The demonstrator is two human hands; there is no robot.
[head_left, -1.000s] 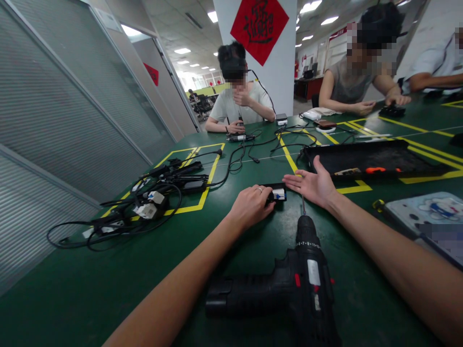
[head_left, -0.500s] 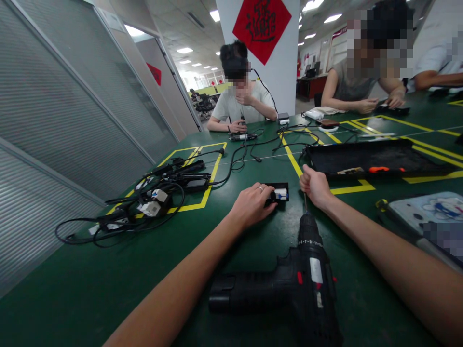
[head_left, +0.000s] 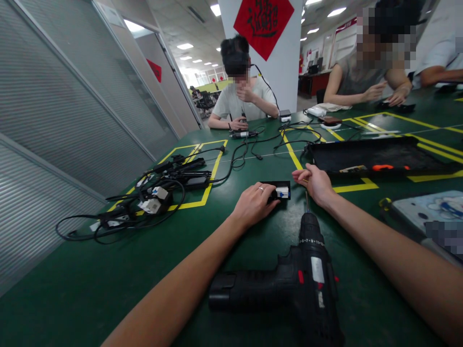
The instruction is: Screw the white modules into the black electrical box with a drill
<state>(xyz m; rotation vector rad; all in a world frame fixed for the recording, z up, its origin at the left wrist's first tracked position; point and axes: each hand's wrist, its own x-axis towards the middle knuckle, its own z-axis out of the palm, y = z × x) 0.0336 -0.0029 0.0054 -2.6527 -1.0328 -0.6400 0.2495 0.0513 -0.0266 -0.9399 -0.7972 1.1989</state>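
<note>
Gripping box (head_left: 280,184) with left hand (head_left: 254,203); holding right hand (head_left: 315,185) loosely curled near drill (head_left: 315,277); cannot tell if grasping anything.

Open-plan office, I'd say: on my feed there's a glass partition (head_left: 65,101) w/ blinds, rows of ceiling lights (head_left: 184,46), a desk (head_left: 314,83) & chairs (head_left: 207,103) in bkgd, plus ppl (head_left: 224,103) at a shared table (head_left: 90,289) w/ yellow tape (head_left: 356,187) markings.

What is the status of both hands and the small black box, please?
Left hand holding small black box by left end; right hand apart, grip unclear. White piece inside box. Drill lying close, bit pointing toward right hand.
</note>
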